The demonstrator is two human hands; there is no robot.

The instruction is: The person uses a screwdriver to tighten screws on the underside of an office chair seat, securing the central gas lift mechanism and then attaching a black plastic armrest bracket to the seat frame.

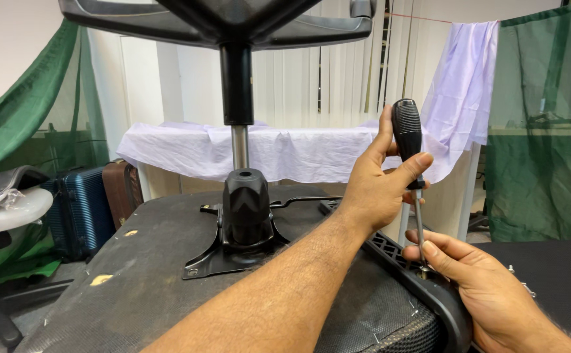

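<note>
I have an office chair turned upside down in front of me, its seat underside [167,274] facing up and filling the near part of the view. My left hand [380,186] crosses over from the near left and is closed around the black ribbed handle of a screwdriver [408,140], thumb up along the far side and index finger laid across the front. The tool stands upright, its thin steel shaft running down to the right edge of the seat. My right hand [475,284] comes in from the near right, fingers pinched narrow about the lower end of the shaft where the tip meets a black plastic arm bracket [429,281]. I cannot see the screw itself; my fingertips hide it, so I cannot tell how far in it sits.

As I judge it, the work is midway. The black mechanism plate [233,252] looks already seated flat on the seat, with the gas cylinder [238,104] standing up out of its housing and the wheel base [220,23] on top at the far edge of view. The fastening at the bracket is the part in hand. Behind, a desk draped in white cloth [285,150] stands before vertical blinds.
</note>
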